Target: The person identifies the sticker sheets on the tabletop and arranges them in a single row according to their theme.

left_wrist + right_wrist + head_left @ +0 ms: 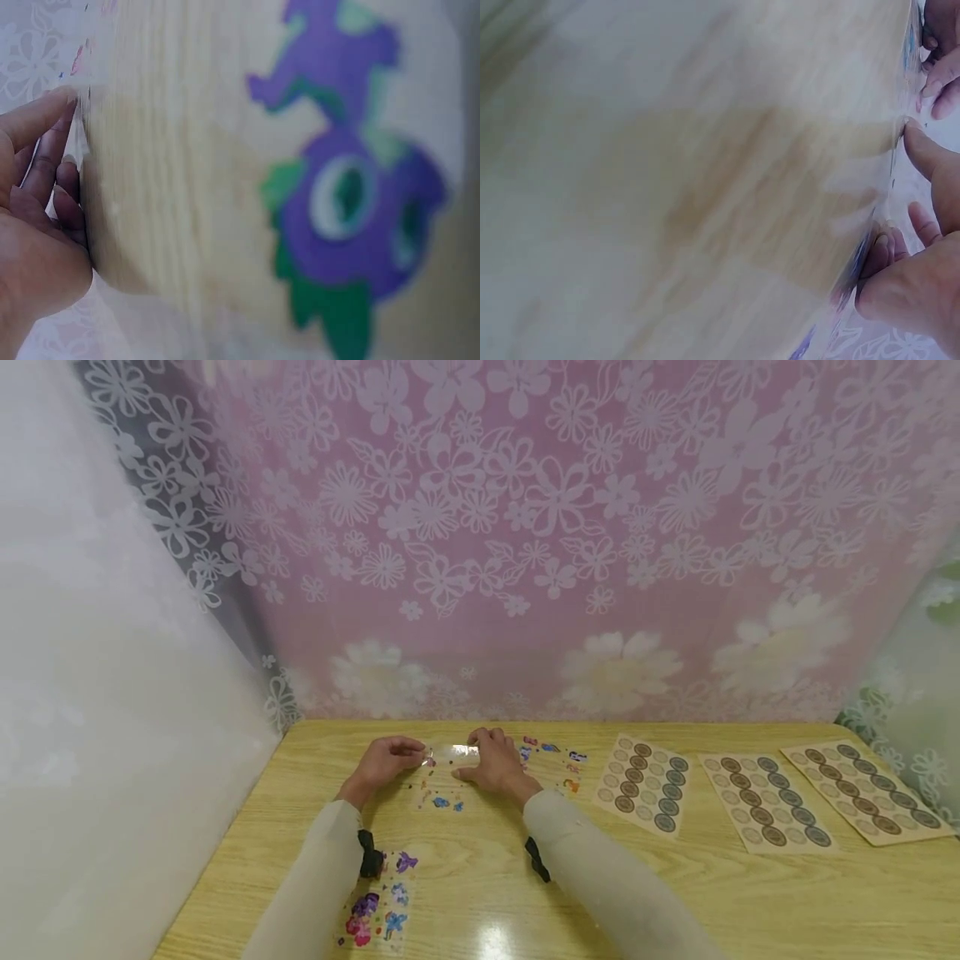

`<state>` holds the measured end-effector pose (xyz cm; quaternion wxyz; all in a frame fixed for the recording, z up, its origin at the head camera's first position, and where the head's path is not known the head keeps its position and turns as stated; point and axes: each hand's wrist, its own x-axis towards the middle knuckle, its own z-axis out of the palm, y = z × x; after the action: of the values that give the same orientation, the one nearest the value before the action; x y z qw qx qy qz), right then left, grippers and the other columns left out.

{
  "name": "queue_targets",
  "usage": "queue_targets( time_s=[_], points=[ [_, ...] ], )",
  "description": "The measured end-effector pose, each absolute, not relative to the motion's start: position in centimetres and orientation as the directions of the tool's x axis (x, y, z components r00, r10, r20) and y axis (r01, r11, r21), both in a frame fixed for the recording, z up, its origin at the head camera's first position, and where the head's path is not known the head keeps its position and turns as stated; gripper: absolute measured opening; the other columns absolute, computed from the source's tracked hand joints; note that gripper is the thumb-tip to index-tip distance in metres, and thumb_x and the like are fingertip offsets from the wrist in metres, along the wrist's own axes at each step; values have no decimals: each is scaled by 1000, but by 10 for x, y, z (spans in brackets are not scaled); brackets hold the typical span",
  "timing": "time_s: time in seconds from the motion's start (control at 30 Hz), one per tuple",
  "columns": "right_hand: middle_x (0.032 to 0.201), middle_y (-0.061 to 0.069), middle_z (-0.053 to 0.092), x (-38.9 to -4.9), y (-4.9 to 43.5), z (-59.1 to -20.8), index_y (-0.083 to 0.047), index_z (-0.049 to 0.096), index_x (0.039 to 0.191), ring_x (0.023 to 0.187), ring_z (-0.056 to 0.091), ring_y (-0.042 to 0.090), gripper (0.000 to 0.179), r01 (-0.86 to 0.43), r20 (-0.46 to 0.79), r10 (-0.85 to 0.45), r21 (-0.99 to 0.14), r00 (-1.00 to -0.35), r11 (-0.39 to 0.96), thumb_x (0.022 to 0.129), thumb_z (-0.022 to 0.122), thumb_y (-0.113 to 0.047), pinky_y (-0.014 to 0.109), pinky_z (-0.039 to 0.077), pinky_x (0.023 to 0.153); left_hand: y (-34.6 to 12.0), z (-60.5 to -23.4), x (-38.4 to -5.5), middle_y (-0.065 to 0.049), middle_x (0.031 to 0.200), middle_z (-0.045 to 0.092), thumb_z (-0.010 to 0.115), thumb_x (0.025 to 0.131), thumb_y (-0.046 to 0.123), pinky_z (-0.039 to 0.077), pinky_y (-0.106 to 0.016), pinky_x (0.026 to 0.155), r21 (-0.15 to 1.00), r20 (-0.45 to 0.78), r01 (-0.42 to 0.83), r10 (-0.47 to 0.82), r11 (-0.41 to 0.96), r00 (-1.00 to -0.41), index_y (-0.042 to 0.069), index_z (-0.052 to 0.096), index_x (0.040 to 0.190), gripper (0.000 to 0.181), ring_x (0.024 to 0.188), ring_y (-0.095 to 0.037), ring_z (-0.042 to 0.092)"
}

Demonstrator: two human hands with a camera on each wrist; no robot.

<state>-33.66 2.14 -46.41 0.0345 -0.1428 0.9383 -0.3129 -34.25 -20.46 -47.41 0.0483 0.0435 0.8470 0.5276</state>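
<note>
A clear sticker sheet (438,787) with small colourful cartoon figures lies on the table between both hands, and glare shines along its far part. My left hand (386,766) pinches something at the sheet's far left, thumb and forefinger together; it looks like a clear edge or a small sticker. Over the sheet's right part, my right hand (495,764) rests with thumb and fingers spread apart, tips touching the surface. In the right wrist view, the thumb (922,150) presses down there. More cartoon stickers (572,786) lie just right of the right hand.
Another clear sticker sheet (395,922) lies near the left forearm. Three beige sheets printed with coin-like circles, a left one (651,783), a middle one (765,802) and a right one (862,789), lie to the right. A flowered pink curtain (480,568) hangs behind the wooden table (465,877).
</note>
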Motion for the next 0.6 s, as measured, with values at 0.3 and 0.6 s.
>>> queue_targets(
  time_s=[0.3,0.6],
  points=[
    [135,17,42,-341,27,-470,-16,42,143,124,39,38,65,-289,62,-321,-617,-945,732,88,70,-35,54,35,97,-209,-477,-342,-10,107,67,68,89,8,51,-36,82,930,-32,20,134,366,-990,1,70,111,23,97,-23,62],
    [97,6,52,-342,34,-474,-9,51,130,88,50,21,38,-300,107,-350,-771,-931,562,95,62,-15,40,41,76,-208,-477,-341,-11,101,68,69,87,5,51,-35,78,937,-13,33,127,347,-992,-1,70,108,22,93,-23,62]
  ],
)
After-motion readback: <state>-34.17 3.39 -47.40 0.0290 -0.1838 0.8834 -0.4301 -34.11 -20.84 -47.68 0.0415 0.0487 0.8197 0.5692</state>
